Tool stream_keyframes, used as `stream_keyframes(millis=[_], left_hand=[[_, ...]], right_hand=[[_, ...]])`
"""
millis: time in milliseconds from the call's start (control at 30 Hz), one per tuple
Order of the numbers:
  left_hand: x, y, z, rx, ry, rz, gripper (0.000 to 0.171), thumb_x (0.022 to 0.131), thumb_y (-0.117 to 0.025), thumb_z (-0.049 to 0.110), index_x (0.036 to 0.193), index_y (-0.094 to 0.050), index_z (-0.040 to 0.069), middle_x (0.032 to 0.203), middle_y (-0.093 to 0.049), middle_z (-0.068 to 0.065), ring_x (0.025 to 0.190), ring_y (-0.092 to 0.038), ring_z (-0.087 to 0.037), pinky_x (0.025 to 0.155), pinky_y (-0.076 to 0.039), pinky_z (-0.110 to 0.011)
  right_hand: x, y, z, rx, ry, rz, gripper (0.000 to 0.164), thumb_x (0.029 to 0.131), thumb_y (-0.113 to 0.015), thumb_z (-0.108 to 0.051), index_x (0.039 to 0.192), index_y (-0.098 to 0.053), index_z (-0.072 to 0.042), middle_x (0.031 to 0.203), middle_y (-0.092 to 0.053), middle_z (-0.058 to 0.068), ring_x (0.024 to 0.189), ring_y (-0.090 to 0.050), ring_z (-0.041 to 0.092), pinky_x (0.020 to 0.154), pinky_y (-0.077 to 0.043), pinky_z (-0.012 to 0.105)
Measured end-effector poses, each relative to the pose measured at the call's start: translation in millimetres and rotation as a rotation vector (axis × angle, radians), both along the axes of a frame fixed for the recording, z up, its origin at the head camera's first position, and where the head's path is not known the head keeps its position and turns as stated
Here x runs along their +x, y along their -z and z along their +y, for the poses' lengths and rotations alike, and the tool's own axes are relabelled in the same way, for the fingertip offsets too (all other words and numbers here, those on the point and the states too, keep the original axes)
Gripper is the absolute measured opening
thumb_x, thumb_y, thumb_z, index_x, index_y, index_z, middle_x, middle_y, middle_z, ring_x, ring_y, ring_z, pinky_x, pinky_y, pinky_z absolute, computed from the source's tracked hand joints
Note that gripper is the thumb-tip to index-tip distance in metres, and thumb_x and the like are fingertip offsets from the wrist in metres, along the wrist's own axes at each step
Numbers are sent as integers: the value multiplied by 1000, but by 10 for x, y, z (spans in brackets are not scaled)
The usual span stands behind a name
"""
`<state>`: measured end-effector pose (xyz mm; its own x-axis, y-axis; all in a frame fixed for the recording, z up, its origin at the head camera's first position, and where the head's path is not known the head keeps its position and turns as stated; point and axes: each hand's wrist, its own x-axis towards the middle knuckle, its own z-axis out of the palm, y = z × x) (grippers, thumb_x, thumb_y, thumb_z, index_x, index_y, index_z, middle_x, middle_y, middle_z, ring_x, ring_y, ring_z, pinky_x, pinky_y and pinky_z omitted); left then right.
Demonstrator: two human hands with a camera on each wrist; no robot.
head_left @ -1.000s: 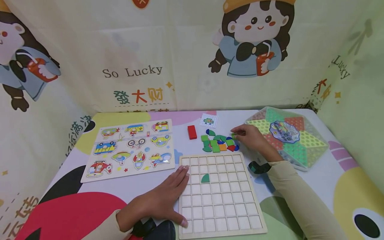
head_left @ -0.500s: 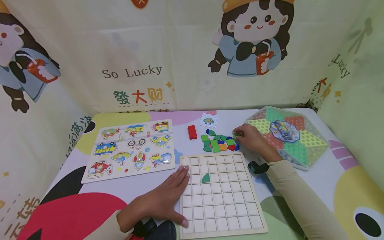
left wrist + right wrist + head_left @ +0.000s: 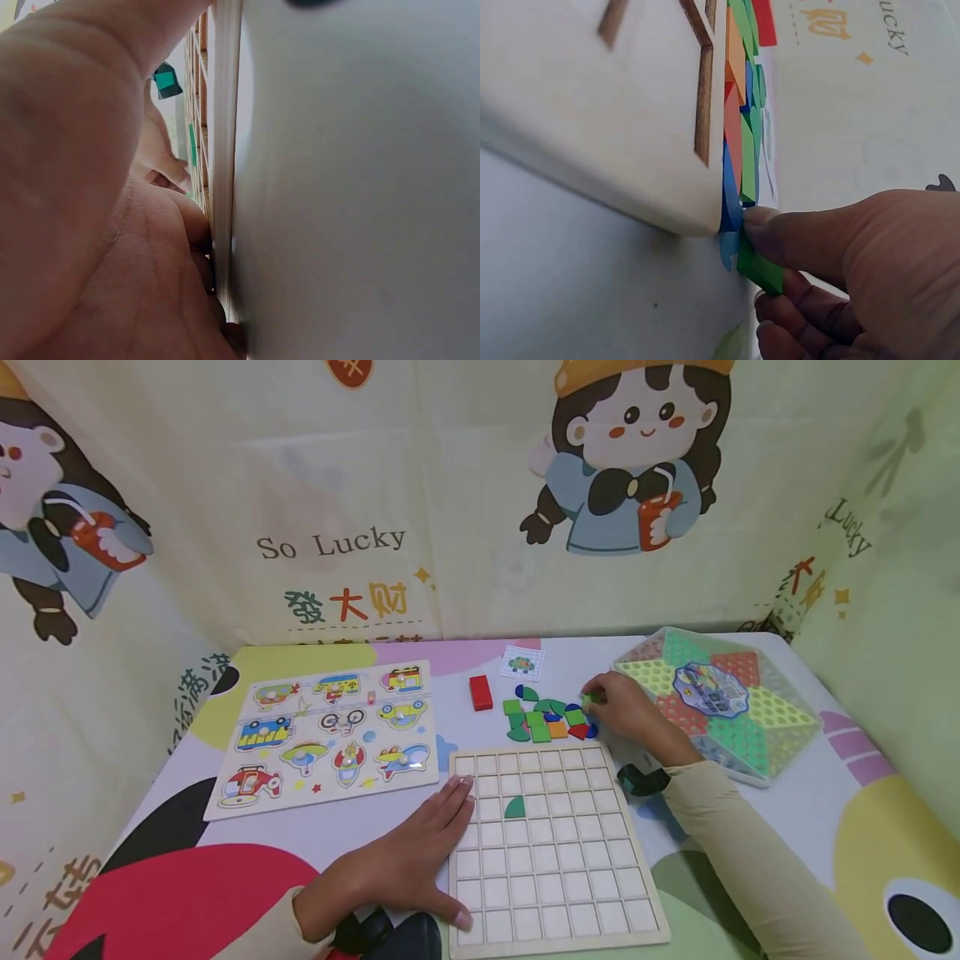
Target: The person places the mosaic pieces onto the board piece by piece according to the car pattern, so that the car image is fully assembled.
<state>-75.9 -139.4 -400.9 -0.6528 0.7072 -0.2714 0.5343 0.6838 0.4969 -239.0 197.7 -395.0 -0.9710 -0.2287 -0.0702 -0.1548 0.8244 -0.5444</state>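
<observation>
A wooden grid board [image 3: 553, 893] lies in front of me, one green quarter-circle piece [image 3: 515, 808] in a cell of its upper part. My left hand [image 3: 408, 860] rests along the board's left edge, thumb and fingers spread. Beyond the board's far right corner, my right hand [image 3: 626, 710] pinches a green tile [image 3: 761, 270] between thumb and fingers, just beside a group of loose pieces. Among these are green squares [image 3: 540, 733], an orange square [image 3: 557, 729], a red piece [image 3: 578, 731] and blue and green rounded pieces. The fingers partly hide the tile in the head view.
Behind the pieces lie a small picture card [image 3: 522, 662] and a red block [image 3: 481, 692]. A vehicle puzzle board [image 3: 315, 793] is at the left. Close to my right hand sits a hexagonal clear-edged box [image 3: 757, 727].
My right hand has shifted very slightly to the right, with the green tile in its fingertips. The left hand and the board stay in place.
</observation>
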Motion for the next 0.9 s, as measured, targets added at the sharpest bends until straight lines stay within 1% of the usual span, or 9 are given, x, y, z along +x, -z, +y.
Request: stream_keyframes(millis=[267,467,567,767,900], left_hand=[[1,12,3,-6,2,9,125,67,-64,78,157,-10,9,162,11,0,146,14,-21,116,-8,-50],[-2,8,6,-4,3,8,126,67,-64,78,157,-10,8,162,11,-1,146,15,-22,116,-7,-50],[-1,3,6,-1,2,2,126,67,-65,77,157,-11,8,162,10,-1,146,14,-22,116,-7,-51],[-2,-7,6,-3,0,0,126,67,-65,77,157,-11,8,163,10,-2,146,14,-22,116,-7,-51],[-6,-11,8,-2,0,-2,126,67,-66,77,157,-11,8,163,10,-1,146,14,-22,116,-7,-51]], right_hand=[[34,6,28,-57,8,31,18,91,-65,-3,109,-65,0,102,-62,15,92,-54,29,86,-48,45],[43,18,49,-102,28,41,17,93,-64,-6,109,-66,-1,101,-64,14,90,-56,28,81,-49,42],[51,13,51,-122,30,59,17,93,-64,-8,109,-68,-2,100,-65,13,87,-57,27,78,-49,40],[81,-19,36,-129,8,90,18,93,-65,-7,109,-71,-2,97,-67,12,84,-56,26,70,-47,35],[111,-41,21,-126,-20,91,19,93,-63,-4,110,-72,-1,99,-68,11,86,-57,25,69,-47,34]])
